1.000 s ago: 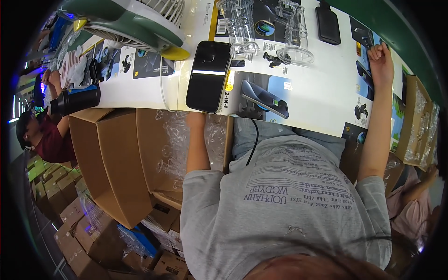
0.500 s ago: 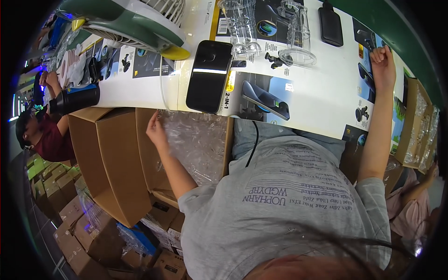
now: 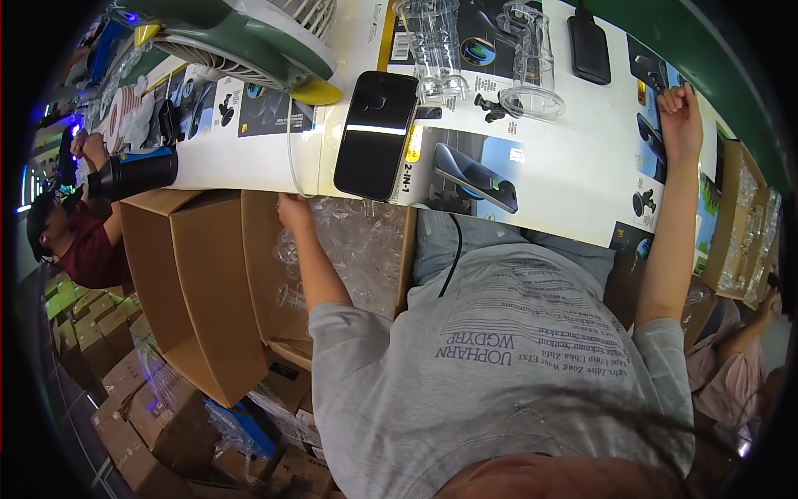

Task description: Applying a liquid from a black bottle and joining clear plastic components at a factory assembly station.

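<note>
"What does the head view show?"

"The left hand (image 3: 294,209) is by the near edge of the surface (image 3: 582,158), over a brown box (image 3: 199,283). Lots of clear plastic (image 3: 353,249) sits in the box, just beside that hand."

"Is it holding some?"

"I can't tell. Its fingertips are too hard to see."

"How much is done?"

"Two clear tubes are on the surface, one (image 3: 434,50) beyond the phone (image 3: 376,137) and one (image 3: 530,66) near the black power pack (image 3: 589,50). The box has plenty in it, so I'd guess most is left."

"How are the arms?"

"The left arm points forward and a bit out, hand low by the edge. The right arm is stretched far forward, and the right hand (image 3: 681,125) is by the far right edge. Its fingers are partly bent. I see nothing in them, but the palm is hidden, so I can't be sure."
</note>
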`<state>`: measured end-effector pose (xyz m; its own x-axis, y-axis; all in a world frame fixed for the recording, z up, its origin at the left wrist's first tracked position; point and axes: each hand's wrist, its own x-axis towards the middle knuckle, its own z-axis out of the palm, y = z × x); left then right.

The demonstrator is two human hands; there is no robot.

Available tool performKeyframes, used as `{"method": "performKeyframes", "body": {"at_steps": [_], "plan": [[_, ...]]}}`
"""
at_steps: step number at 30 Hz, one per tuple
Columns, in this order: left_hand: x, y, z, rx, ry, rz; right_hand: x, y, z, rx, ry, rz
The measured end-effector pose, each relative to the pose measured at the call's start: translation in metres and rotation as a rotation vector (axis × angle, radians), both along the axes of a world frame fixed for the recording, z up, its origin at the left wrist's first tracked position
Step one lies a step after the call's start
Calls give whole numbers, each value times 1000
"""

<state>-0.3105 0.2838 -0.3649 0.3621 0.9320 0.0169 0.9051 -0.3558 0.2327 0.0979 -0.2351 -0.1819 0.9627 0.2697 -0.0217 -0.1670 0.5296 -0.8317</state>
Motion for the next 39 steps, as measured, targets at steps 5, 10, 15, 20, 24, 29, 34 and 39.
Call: {"method": "performKeyframes", "body": {"at_steps": [5, 10, 15, 20, 24, 29, 34, 39], "plan": [[6, 19, 0, -27, 93, 80, 0, -3, 0, 13, 4, -3], [-37, 35, 18, -4, -590, 9, 0, 2, 2, -11, 6, -7], [-39, 7, 68, 87, -567, -167, -1, -1, 2, -30, 1, 15], [-28, -17, 111, 227, -1046, -38, 0, -1, 2, -7, 13, -2], [-32, -22, 118, 415, -1001, 184, -2, 1, 3, -27, 20, -37], [-19, -29, 116, 402, -443, 26, 0, 2, 2, 7, 39, -47], [0, -48, 113, 448, -378, -178, -1, -2, 4, -4, 42, -52], [37, -76, 36, -118, 187, -718, 2, -4, 3, -14, 17, -47]]}}
